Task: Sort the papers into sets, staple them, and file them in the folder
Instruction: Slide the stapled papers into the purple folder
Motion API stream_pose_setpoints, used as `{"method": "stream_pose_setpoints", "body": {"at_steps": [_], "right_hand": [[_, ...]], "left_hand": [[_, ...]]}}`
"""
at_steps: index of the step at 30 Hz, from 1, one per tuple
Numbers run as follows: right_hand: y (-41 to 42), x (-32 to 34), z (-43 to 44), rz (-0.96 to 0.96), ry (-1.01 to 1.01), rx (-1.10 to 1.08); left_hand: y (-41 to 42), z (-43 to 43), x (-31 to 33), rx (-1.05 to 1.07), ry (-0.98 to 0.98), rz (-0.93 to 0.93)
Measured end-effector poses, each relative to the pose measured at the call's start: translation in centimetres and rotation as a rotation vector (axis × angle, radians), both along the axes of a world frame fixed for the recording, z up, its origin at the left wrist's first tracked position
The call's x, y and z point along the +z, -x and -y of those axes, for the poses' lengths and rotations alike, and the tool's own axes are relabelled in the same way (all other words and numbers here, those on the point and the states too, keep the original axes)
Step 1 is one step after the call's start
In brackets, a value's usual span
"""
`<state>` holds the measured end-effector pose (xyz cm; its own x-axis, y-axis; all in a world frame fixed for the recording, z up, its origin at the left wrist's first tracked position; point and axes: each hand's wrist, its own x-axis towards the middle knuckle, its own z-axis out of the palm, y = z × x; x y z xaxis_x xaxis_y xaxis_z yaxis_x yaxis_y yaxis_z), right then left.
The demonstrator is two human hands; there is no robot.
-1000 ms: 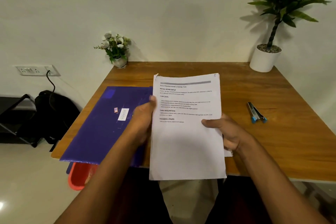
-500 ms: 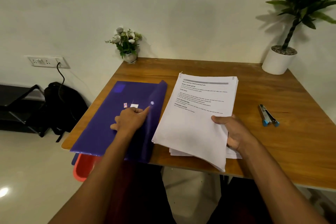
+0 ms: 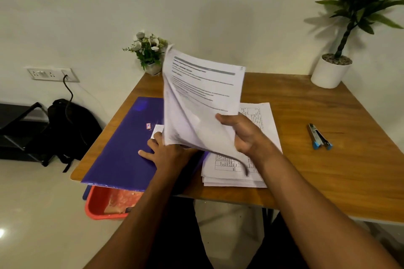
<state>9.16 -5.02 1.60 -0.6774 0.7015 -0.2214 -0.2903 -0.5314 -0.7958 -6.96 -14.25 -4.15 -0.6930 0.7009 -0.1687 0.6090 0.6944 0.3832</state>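
Purple folder (image 3: 122,148) lies closed and flat on the left part of the wooden table (image 3: 328,170), its near corner overhanging the table edge. Left hand (image 3: 162,153) rests on the folder cover, visible fingers straight and spread, holding nothing; its thumb side is hidden behind the paper. Right hand (image 3: 244,135) grips a sheaf of papers (image 3: 201,98) by its right edge, thumb on the printed face, other fingers behind. The sheaf is raised off the table and tilted, top edge towards the wall; its sheets fan apart along the left side and its lower left corner hangs over the left hand. Print is blurred, not readable. Under the right hand a stack of papers (image 3: 260,120) lies flat on the table just beside the folder, top sheet printed with a table. Stapler (image 3: 319,137), blue-tipped, lies on the table well to the right of the stack, untouched. Small flower pot (image 3: 149,52) at the far left corner, potted plant (image 3: 332,72) at the far right. Red bin (image 3: 102,203) on the floor below the folder.
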Motion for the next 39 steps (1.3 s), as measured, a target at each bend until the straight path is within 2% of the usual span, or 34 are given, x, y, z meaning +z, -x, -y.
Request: {"method": "stream_pose_setpoints", "body": {"at_steps": [4,7,10,13,17,21,25,33,39], "right_hand": [[5.4,-0.2,0.1,0.086,0.026,0.057],[6.4,-1.1,0.0,0.288,0.044,-0.001],[4.7,-2.4,-1.1,0.530,-0.025,-0.066],[2.2,-2.5,-2.3,0.699,-0.133,-0.079],[0.1,-1.6,-2.8,0.903,-0.362,-0.055],[-1.4,-0.9,-2.8,0.981,-0.462,0.031],[-2.3,-0.5,-3.3,1.020,-0.484,0.097],[-3.3,0.9,-3.9,1.114,-0.508,0.164],[-2.4,2.8,-3.7,1.152,-0.518,0.197]], "left_hand": [[-0.1,0.1,-0.5,-0.044,-0.009,-0.062],[0.0,0.6,-0.8,-0.083,0.063,-0.136],[0.6,1.1,-0.2,-0.079,0.130,-0.259],[2.1,0.6,-0.1,-0.078,0.079,-0.200],[3.6,-0.4,1.1,-0.134,0.120,-0.084],[4.8,-0.7,2.0,-0.178,-0.091,-0.180],[6.5,-0.9,2.8,-0.102,-0.214,-0.083],[6.8,-0.5,2.8,-0.095,-0.269,-0.041],[6.3,-0.4,2.7,-0.116,-0.264,-0.096]]}}
